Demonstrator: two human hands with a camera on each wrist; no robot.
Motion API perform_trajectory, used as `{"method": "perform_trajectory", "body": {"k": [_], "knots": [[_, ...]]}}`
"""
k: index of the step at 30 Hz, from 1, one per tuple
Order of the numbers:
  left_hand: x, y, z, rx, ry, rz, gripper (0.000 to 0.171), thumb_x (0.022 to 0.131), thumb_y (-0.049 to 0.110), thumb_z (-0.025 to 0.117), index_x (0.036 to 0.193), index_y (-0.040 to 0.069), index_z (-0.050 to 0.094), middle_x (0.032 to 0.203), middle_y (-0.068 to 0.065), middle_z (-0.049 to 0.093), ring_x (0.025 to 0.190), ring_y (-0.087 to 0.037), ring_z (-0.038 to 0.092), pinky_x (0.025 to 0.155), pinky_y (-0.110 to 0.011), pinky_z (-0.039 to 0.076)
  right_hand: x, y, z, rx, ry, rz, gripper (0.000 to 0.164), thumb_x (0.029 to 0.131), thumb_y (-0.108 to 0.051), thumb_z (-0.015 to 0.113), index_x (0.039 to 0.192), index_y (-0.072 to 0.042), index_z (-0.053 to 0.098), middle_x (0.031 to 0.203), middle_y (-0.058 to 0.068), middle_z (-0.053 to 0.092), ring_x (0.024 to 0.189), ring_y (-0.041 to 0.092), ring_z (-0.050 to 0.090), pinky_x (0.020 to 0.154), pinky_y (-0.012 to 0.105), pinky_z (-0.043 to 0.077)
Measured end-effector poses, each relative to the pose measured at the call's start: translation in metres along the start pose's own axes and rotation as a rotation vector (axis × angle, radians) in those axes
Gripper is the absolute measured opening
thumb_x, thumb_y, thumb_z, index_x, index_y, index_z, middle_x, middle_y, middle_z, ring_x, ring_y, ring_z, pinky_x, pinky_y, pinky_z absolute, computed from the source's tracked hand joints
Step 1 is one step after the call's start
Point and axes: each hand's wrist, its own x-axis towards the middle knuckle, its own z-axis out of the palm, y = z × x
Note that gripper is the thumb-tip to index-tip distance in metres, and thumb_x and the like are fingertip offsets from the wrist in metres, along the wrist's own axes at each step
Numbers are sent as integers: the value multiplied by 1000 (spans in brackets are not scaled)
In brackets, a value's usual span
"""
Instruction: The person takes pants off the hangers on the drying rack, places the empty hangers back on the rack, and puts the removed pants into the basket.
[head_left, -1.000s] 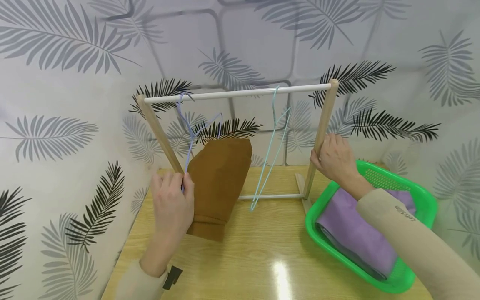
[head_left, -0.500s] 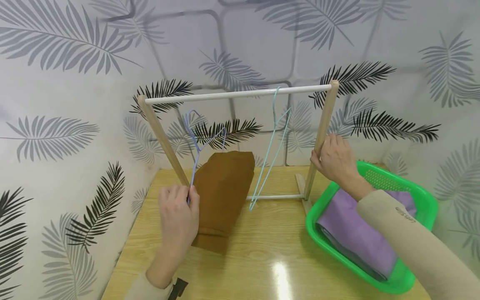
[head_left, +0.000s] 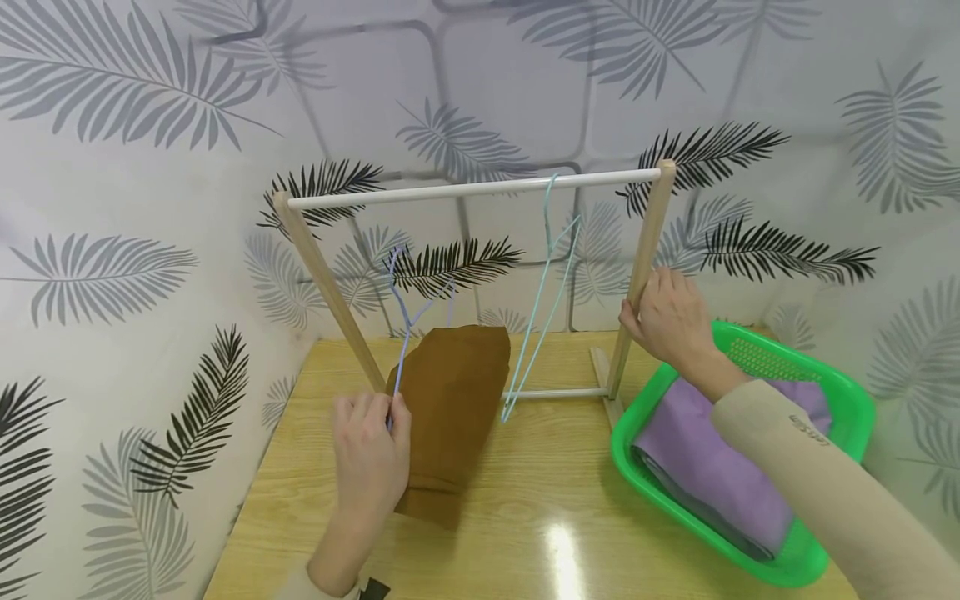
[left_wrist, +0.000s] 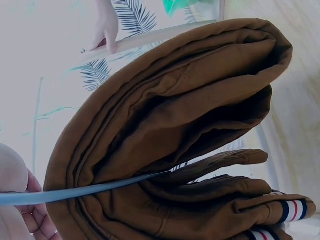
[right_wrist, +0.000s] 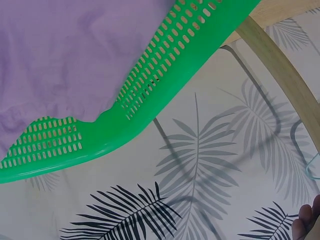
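My left hand pinches the lower end of a lilac wire hanger. Over that hanger is draped a brown garment, which hangs in front of the rack, off its bar. The left wrist view shows the garment's thick folds with the hanger wire across them and striped trim at its ends. The hanger's hook stands well below the white top bar. With my right hand I grip the right wooden post of the rack. A light blue hanger hangs bare from the bar.
A green basket with folded purple cloth stands on the right, under my right forearm. The rack's feet rest on the wooden table. Leaf-patterned wall covering rises close behind the rack.
My left hand has come down and slightly right with the lilac hanger and brown garment. The hanger's hook has dropped from the bar's height to well below it. My right hand stays on the post.
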Motion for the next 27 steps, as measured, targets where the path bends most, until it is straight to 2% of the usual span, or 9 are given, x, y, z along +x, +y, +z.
{"method": "perform_trajectory", "body": {"k": [10, 23, 27], "knots": [[-17, 4, 10, 10, -18, 19, 31, 91, -6, 64, 64, 4, 52, 60, -8, 53, 69, -25, 49, 75, -37, 37, 0, -2, -2, 22, -26, 38, 38, 92, -30, 58, 84, 7, 54, 77, 22, 53, 67, 40, 52, 57, 47, 45], [-29, 7, 18, -5, -9, 5, 33, 89, -5, 66, 63, 6, 50, 60, -5, 46, 71, -25, 44, 73, -36, 38, 0, -7, -6, 24, -21, 61, 37, 92, -28, 61, 86, 8, 54, 78, 23, 56, 69, 42, 55, 59, 49, 46], [-30, 6, 19, -8, -10, 5, 32, 89, -6, 66, 63, 6, 50, 59, -4, 46, 72, -25, 45, 73, -36, 38, 1, -8, -9, 20, -36, 59, 38, 93, -29, 65, 85, 6, 54, 78, 23, 56, 70, 41, 55, 61, 48, 46]]}}
